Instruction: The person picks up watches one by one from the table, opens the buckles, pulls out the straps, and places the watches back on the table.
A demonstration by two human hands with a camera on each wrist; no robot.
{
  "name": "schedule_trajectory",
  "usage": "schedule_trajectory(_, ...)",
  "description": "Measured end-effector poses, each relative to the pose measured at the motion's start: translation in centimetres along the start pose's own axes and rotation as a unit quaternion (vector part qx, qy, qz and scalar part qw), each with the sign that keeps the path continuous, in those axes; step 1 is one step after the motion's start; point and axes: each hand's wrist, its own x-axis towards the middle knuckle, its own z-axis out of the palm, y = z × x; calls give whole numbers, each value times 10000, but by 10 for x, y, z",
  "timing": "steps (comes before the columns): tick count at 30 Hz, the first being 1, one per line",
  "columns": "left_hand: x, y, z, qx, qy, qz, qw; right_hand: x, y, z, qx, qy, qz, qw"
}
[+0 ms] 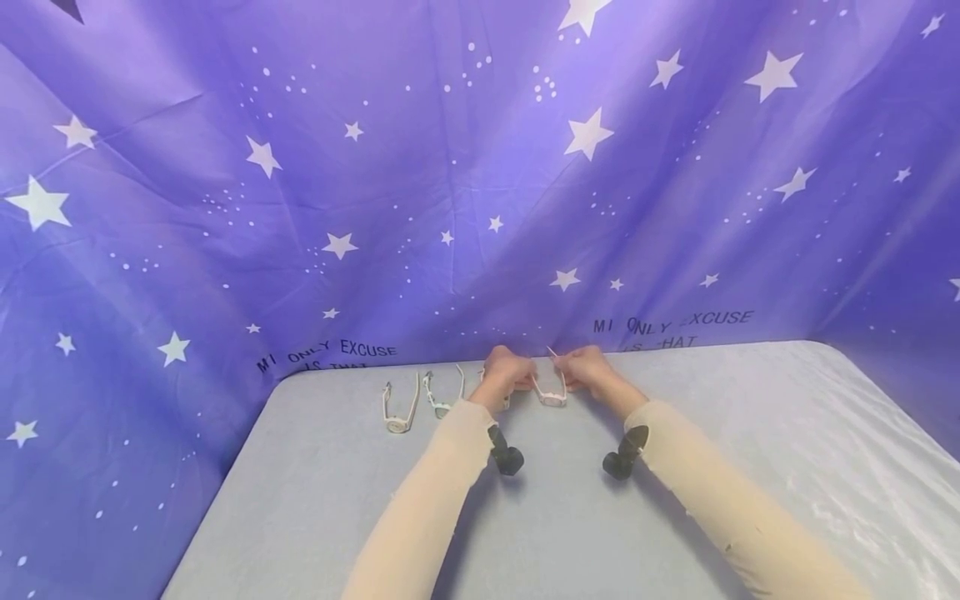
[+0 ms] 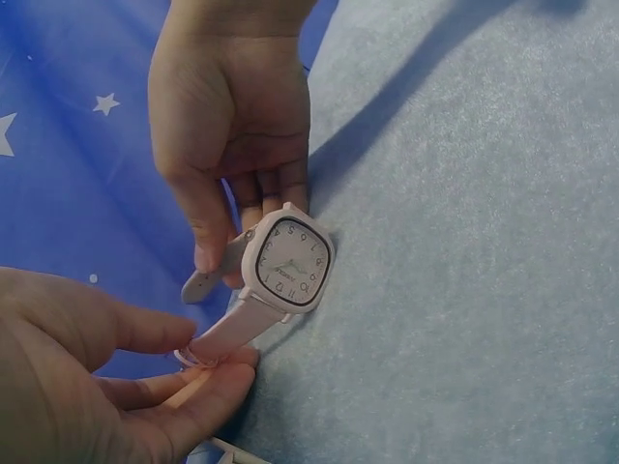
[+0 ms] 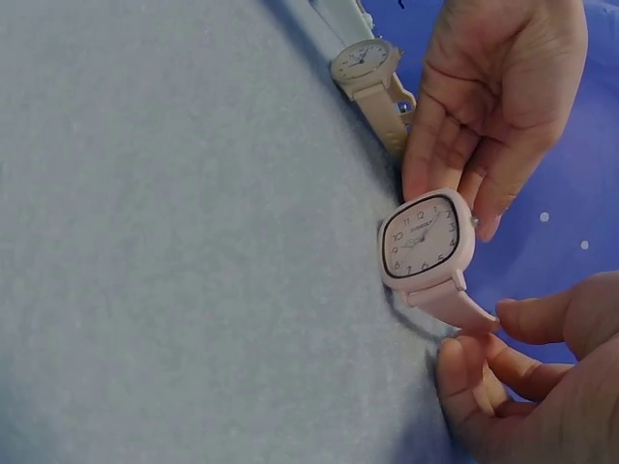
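A pale pink wristwatch [image 1: 553, 401] with a rounded square face stands unbuckled near the table's far edge, its strap halves bent up away from me. My left hand [image 1: 508, 368] pinches the strap half with the buckle between thumb and fingers. On the other side, my right hand [image 1: 591, 368] pinches the strap's free end. In the left wrist view the watch's dial [image 2: 292, 263] faces the camera, with dark numerals and a black ring. A beige round watch [image 3: 366, 63] lies beside my left hand, and my left arm partly hides it in the head view.
Left of my hands, a cream watch [image 1: 398, 423] and a pale green-white watch [image 1: 441, 409] sit in a row on the grey cloth-covered table [image 1: 570, 517]. A purple curtain [image 1: 450, 167] with white stars hangs right behind the table's far edge.
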Motion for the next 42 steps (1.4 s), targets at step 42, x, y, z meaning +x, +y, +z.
schedule_trajectory(42, 7, 1, -4, 1694, 74, 318, 9850, 4, 2, 0, -414, 69, 13, 9991)
